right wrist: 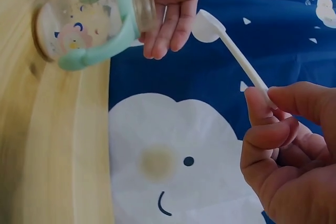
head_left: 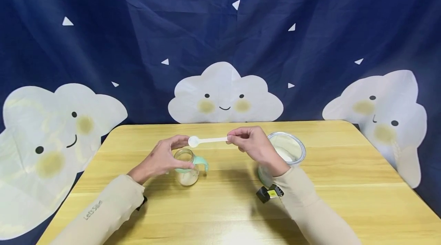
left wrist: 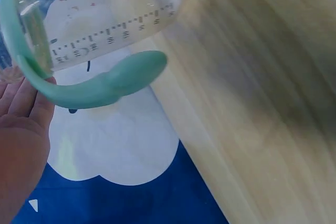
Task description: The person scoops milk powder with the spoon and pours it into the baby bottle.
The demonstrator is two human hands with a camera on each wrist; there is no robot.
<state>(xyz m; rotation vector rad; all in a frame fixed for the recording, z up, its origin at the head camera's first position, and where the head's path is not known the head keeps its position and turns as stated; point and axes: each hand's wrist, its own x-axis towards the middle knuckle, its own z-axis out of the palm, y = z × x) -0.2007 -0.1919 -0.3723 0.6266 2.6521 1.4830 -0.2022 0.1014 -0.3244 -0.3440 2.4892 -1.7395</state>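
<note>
My right hand (head_left: 253,143) pinches the end of a white long-handled measuring scoop (head_left: 210,140) between thumb and fingers. The scoop points left, its round bowl up above the baby bottle and close to the left fingertips. On the table stands that clear baby bottle (head_left: 188,178), lidless, with a mint-green handled collar (left wrist: 79,95), printed markings and whitish contents low inside. Around its neck is my left hand (head_left: 165,157), thumb at the collar in front, fingers (right wrist: 170,35) extended on the far side past the mouth.
Behind my right wrist stands an uncovered tub (head_left: 299,153) with a silvery rim and white powder inside. The wooden table (head_left: 220,214) ends at a dark blue curtain (head_left: 193,26) printed with smiling clouds.
</note>
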